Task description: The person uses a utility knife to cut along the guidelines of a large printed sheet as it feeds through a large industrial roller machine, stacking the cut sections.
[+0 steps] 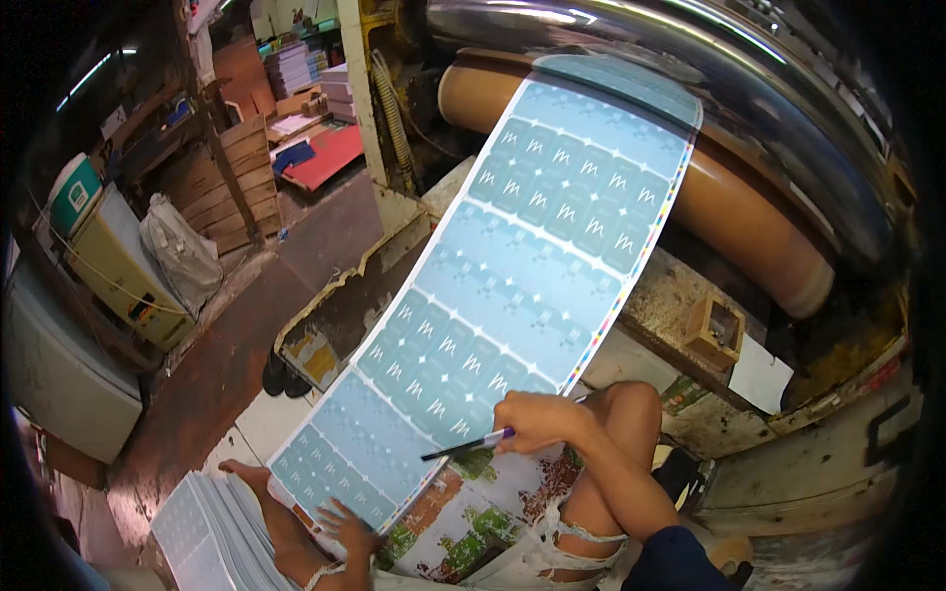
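Observation:
A long printed sheet (463, 335) in pale blue and green runs down from the big rollers toward my lap. My left hand (347, 532) rests at its lower end, fingers spread over the edge. In my right hand (540, 422) is a slim cutter knife (465, 445) with a dark blade and a purple part near the grip. The blade points left and lies over the sheet's lower right edge; whether it touches the paper I cannot tell. Beside my left leg stands a stack of cut sheets (212, 537) with a similar print.
A shiny metal roller (650, 30) and a brown roller (769, 227) span the top right. A small wooden box (714, 333) and white paper (761, 374) sit on the ledge below them. A white sack (182, 251) stands at left; a red board (325, 158) lies farther back.

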The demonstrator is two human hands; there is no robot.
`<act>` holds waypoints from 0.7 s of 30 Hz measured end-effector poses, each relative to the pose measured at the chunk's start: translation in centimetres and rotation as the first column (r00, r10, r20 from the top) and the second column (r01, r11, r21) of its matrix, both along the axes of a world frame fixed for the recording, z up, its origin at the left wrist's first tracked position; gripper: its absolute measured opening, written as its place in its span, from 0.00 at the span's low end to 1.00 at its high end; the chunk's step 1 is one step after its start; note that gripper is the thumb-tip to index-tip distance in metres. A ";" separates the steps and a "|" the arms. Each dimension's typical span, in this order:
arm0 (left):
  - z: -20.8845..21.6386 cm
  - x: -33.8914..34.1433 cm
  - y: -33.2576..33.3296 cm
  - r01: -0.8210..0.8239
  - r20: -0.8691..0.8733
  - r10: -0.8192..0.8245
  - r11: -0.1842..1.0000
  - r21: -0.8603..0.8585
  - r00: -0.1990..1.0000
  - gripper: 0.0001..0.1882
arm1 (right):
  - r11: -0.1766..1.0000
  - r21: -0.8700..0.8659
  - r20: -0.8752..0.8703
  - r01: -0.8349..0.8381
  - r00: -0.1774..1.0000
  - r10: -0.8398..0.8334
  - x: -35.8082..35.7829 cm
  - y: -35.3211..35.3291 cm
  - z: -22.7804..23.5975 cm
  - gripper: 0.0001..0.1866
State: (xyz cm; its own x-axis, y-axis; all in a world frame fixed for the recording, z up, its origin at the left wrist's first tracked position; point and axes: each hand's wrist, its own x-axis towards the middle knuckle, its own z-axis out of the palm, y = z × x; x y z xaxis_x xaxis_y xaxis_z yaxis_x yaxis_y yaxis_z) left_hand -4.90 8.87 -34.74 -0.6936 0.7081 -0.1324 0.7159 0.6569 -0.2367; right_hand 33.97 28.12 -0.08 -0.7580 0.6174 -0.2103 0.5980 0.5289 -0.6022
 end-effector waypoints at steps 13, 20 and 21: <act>21.5 18.0 10.9 -0.657 0.704 -0.327 0.707 -0.261 -0.631 0.22 | 0.889 -0.448 0.103 -0.099 0.981 0.161 -1.0 0.0 0.8 0.14; 18.9 12.4 6.6 -0.679 0.823 -0.385 0.734 -0.001 -0.418 0.28 | 0.829 -0.535 -0.323 0.163 0.868 -0.378 5.5 2.6 4.2 0.17; 19.7 12.2 6.3 -0.706 0.830 -0.453 0.700 0.105 -0.326 0.30 | 0.775 -0.547 -0.412 0.318 0.703 -0.579 7.0 3.2 4.8 0.18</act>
State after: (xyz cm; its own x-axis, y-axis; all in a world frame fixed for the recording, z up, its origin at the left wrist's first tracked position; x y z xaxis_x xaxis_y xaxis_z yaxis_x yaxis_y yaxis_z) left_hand 7.32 15.15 -15.09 -0.1906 0.8831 -0.4288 -0.5488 0.2663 0.7924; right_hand 40.99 31.33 4.72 -0.4708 0.8640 -0.1783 0.2057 -0.0891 -0.9746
